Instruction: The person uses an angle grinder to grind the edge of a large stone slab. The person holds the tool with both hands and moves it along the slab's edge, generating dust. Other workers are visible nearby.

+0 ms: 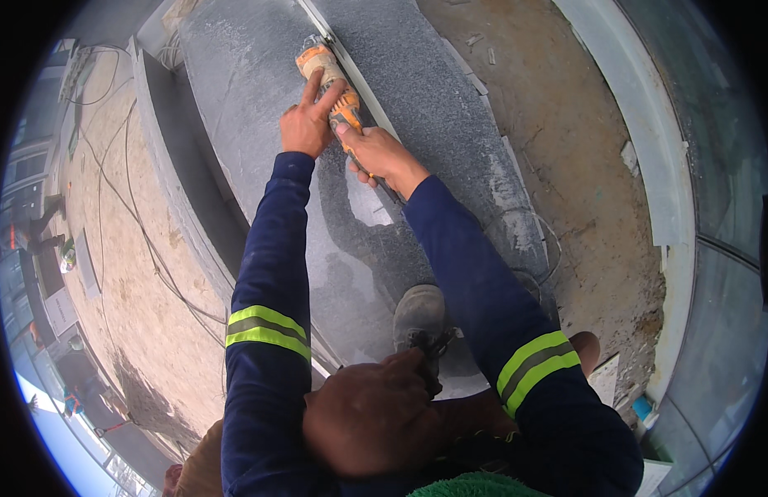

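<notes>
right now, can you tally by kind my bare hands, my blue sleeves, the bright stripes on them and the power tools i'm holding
Bare hands, left hand and right hand: 2
Blue sleeves: 2
Yellow-green stripes: 4
Orange power tool: 1
Total: 9

We have a long grey stone slab (pixel 433 108) below us. Across its far part we see a straight pale bar (pixel 367 98) lying lengthwise; nearer, a dusty boot (pixel 418 313) stands on it. Whitish streaks (pixel 515 195) mark its right side.
</notes>
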A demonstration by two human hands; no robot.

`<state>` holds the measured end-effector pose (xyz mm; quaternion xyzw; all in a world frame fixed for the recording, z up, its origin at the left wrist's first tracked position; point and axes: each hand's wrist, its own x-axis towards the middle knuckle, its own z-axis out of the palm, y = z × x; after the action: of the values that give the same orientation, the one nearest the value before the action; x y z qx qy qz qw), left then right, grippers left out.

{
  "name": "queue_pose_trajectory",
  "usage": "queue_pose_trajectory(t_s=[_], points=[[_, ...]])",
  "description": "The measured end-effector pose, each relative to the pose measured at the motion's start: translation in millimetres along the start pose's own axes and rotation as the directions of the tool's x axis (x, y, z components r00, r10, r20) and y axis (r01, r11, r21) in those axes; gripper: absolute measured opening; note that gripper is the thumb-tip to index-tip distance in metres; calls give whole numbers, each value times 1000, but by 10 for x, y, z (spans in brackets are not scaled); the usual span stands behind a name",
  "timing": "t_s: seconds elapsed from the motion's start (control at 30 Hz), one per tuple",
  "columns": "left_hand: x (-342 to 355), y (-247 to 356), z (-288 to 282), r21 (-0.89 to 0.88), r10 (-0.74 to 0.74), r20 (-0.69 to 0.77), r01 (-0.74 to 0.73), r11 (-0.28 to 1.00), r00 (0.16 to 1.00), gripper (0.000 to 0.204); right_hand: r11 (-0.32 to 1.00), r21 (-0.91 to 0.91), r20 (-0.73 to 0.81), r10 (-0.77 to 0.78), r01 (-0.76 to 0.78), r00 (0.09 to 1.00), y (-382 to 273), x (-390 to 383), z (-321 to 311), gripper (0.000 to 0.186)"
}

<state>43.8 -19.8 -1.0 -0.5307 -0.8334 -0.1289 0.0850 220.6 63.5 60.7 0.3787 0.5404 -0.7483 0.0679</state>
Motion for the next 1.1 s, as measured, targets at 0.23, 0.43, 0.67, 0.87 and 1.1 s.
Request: queue_pose_trajectory(t_s=[0.23, 0.43, 0.67, 0.87, 1.1], points=[[-100, 48, -63, -13, 3, -17, -3, 1000, 1000, 68, 999, -38, -5, 13, -13, 1000, 23, -162, 25, 62], [-173, 141, -152, -6, 6, -13, -6, 1000, 1000, 67, 997, -73, -19, 18, -19, 1000, 59, -270, 23, 66], [-218, 181, -189, -8, 29, -44, -30, 1000, 999, 70, 996, -83, -22, 13, -15, 1000, 125, -325, 25, 67], [-282, 221, -207, 5, 29, -49, -29, 1000, 998, 72, 997, -70, -18, 41, -43, 999, 112, -426, 9, 64], [-289, 228, -173, -2, 38, -62, -39, 999, 997, 69, 998, -52, -10, 32, -33, 999, 122, -445, 1, 64]])
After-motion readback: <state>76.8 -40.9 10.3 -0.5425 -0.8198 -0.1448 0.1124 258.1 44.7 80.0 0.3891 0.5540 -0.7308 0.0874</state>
